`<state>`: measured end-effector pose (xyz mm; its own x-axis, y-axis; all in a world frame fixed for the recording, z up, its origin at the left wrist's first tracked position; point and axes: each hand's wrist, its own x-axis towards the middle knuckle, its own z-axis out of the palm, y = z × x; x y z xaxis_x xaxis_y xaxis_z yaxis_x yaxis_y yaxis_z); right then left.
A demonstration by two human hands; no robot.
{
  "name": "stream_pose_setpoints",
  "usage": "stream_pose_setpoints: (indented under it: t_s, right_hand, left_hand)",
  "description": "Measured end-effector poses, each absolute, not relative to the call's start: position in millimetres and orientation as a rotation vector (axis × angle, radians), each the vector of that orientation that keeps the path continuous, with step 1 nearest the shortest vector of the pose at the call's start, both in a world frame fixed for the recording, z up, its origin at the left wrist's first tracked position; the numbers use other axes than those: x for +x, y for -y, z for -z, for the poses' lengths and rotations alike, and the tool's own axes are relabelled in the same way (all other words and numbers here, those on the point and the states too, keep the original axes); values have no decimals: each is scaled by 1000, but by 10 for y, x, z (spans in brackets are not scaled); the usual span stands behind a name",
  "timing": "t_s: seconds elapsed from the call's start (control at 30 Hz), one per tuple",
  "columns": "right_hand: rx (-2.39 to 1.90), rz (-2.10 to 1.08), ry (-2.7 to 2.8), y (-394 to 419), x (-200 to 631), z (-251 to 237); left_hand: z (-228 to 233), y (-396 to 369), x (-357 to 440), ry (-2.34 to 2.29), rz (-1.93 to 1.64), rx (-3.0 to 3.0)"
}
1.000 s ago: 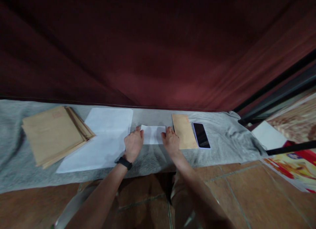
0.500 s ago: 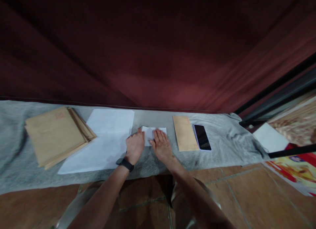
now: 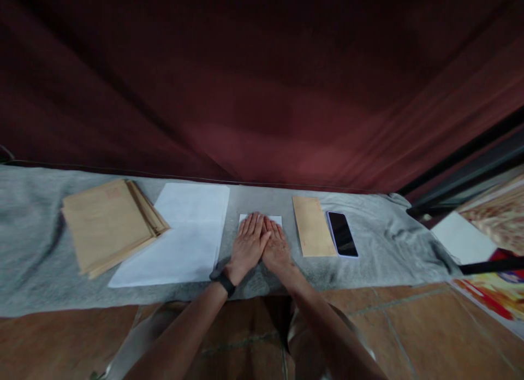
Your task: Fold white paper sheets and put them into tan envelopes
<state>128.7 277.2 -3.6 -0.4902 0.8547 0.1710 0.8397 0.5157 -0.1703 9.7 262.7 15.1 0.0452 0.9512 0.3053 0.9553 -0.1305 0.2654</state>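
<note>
A small folded white paper lies on the grey cloth, mostly covered by my hands. My left hand rests flat on it, fingers stretched out, with a dark watch on the wrist. My right hand also lies flat on the paper, side by side with the left and touching it. Left of my hands are large white sheets, partly under a fanned stack of brown envelopes. On the right a single brown envelope lies flat.
A phone with a dark screen lies right of the single envelope. The grey cloth covers a narrow surface, backed by a dark red curtain. Black bars and a colourful printed package are at the right. Floor tiles show below.
My left hand has moved right from the paper's left edge and now lies flat on it beside my right hand. The whole view has shifted slightly.
</note>
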Motion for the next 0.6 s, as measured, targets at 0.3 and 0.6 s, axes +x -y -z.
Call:
stream_pose_setpoints:
  t_s: [0.3, 0.6]
  right_hand:
    - [-1531, -84, 2448, -2813, 1354, 75]
    - [-1640, -51, 2332, -2885, 1499, 106]
  left_hand:
    - [-7, -2624, 62, 2229, 544, -2194]
    - [1, -2602, -61, 2296, 469, -2129]
